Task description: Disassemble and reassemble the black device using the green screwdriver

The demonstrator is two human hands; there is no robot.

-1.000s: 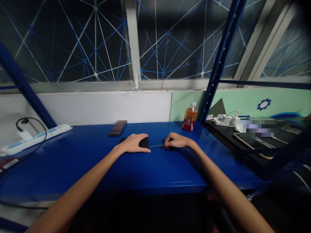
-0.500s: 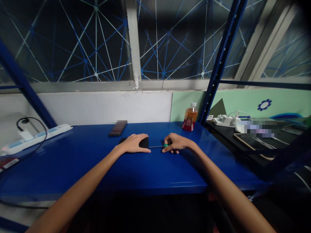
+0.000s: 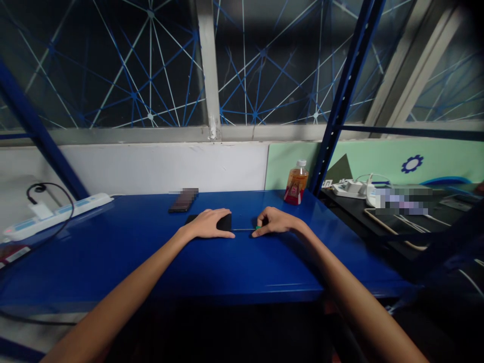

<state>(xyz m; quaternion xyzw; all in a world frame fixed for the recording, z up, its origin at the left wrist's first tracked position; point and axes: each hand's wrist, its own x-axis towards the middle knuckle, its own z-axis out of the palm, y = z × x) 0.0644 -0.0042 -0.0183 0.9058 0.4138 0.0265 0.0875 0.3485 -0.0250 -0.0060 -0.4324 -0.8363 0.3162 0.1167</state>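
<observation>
My left hand [image 3: 206, 224] lies over a flat black box [image 3: 225, 222], with fingers along its far side and the thumb reaching past its near right corner. The hand steadies it against the blue table [image 3: 242, 269]. In the pinched fingers of my right hand [image 3: 277, 221] is a screwdriver [image 3: 244, 230] with a green handle, mostly hidden by the fingers. Its thin metal shaft points left, level with the table, and the tip meets the right edge of the box. What lies at that edge is too small to tell.
A phone [image 3: 183, 200] lies behind my left hand. A bottle of orange-red drink [image 3: 296, 184] stands at the back right beside a blue post [image 3: 342, 96]. On the left is a white power strip [image 3: 64, 214] with a black cable. Cables and chargers cover a black desk at right.
My right fingers have shifted slightly around the green handle, and less of it shows now. The left hand and the black box stay in place.
</observation>
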